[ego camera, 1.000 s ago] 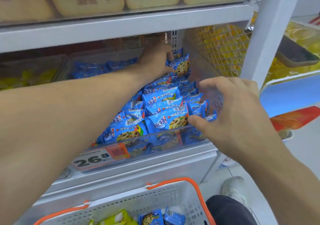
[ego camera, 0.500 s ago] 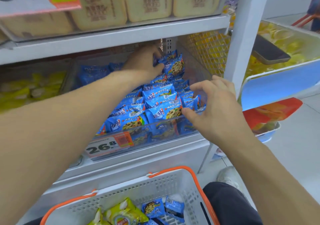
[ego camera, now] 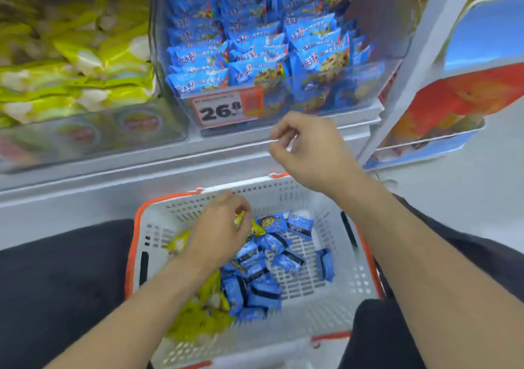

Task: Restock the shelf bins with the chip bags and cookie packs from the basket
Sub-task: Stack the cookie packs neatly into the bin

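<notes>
Left hand: the left hand (ego camera: 218,235) is lowered into the basket at lower centre of the frame, and a corner of a yellow-green chip bag (ego camera: 249,225) is pinched between its fingers.
Right hand: the right hand (ego camera: 309,147) is held above the basket's far rim, in front of the shelf edge; its fingers are loosely curled and nothing is held.
Basket: a white basket (ego camera: 351,280) with orange trim is seen at lower centre, with blue cookie packs (ego camera: 255,280) heaped in the middle and chip bags along its left side.
Cookie bin: the clear cookie bin (ego camera: 354,85) at upper centre is already well filled with blue packs, behind a price tag (ego camera: 224,109).
Chip bin: the chip bin (ego camera: 158,126) at upper left is where the yellow-green bags are kept.
Handling: the chip bag is judged light, air-filled and crushable, with slick film; it is best taken by a sealed edge or corner, not squeezed across the middle. The cookie packs are judged small, firmer and brittle inside, and several can be gathered at once.
</notes>
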